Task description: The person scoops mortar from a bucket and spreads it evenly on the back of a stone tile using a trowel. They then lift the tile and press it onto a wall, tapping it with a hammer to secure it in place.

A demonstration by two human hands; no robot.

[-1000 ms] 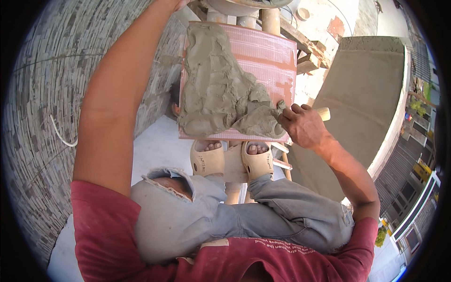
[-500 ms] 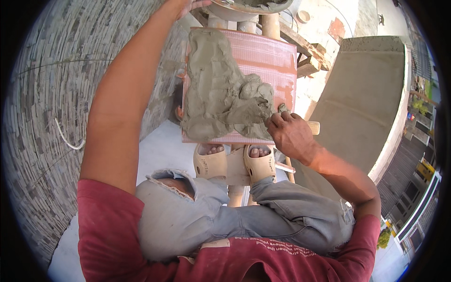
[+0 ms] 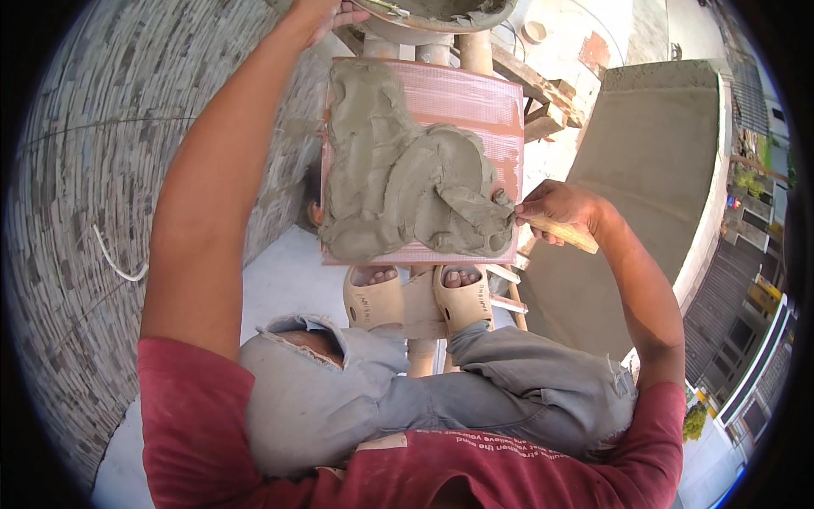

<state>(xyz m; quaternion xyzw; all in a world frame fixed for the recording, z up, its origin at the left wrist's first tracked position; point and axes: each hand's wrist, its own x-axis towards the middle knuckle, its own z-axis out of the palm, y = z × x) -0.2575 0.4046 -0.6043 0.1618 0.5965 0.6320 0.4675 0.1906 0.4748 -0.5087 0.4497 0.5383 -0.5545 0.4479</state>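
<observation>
My right hand (image 3: 558,206) is wrapped round the wooden handle (image 3: 570,235) of a trowel. Its mortar-covered blade (image 3: 476,212) lies against the lower right of the grey mortar (image 3: 398,182). That wet mortar covers the left side and lower part of a reddish tile (image 3: 475,97), whose ribbed face shows at the upper right. My left hand (image 3: 325,17) reaches to the top edge of the picture, partly cut off. Its fingers stretch out beside the rim of a mortar basin (image 3: 407,19); whether they touch it I cannot tell.
My sandalled feet (image 3: 462,297) stand just below the tile, on a narrow pole-like support (image 3: 421,360). A striped stone wall (image 3: 93,170) rises at left. Wooden pieces (image 3: 543,119) and a grey plastered slab (image 3: 644,161) lie to the right. Far below on the right are buildings.
My right hand has moved slightly right and turned, so more of the trowel handle shows. The lumpy mortar at the tile's lower right is now smoother and more spread. My left hand stays beside the basin.
</observation>
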